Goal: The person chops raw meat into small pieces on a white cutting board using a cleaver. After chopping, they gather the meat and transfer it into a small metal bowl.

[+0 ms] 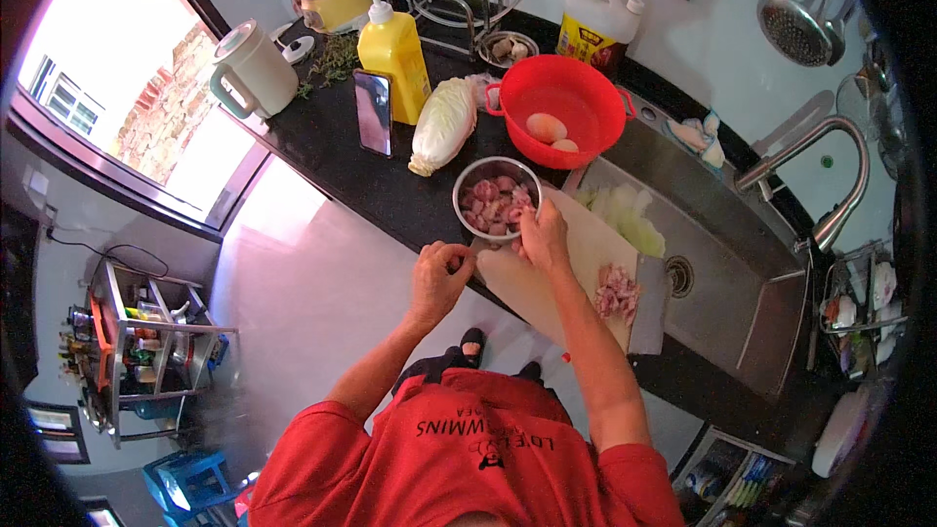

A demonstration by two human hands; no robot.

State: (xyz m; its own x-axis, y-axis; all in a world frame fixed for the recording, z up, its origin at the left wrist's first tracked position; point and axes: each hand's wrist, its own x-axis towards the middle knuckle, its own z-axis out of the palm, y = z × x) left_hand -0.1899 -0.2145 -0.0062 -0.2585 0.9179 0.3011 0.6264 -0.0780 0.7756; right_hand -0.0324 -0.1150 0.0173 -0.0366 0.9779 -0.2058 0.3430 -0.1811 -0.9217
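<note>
A round metal bowl (459, 197) filled with cut pieces of pink meat (493, 203) stands at the counter's front part, over the far-left end of the pale cutting board (517, 278). My right hand (544, 237) is closed on the bowl's right rim, some fingers over its edge. Left of the board's corner, my left hand (439, 281) has its fingers curled and pinched; whether anything is in them is hidden. Chopped pink meat (617, 293) lies at the board's right end, against a flat grey piece (649, 317) resembling a cleaver blade.
Behind the bowl are a red colander (586, 88) with two egg-shaped items, a napa cabbage (444, 127), an upright phone (373, 112) and a yellow pump bottle (395, 54). Pale green leaves (625, 215) lie in the sink (727, 303), beneath a curved faucet (859, 166).
</note>
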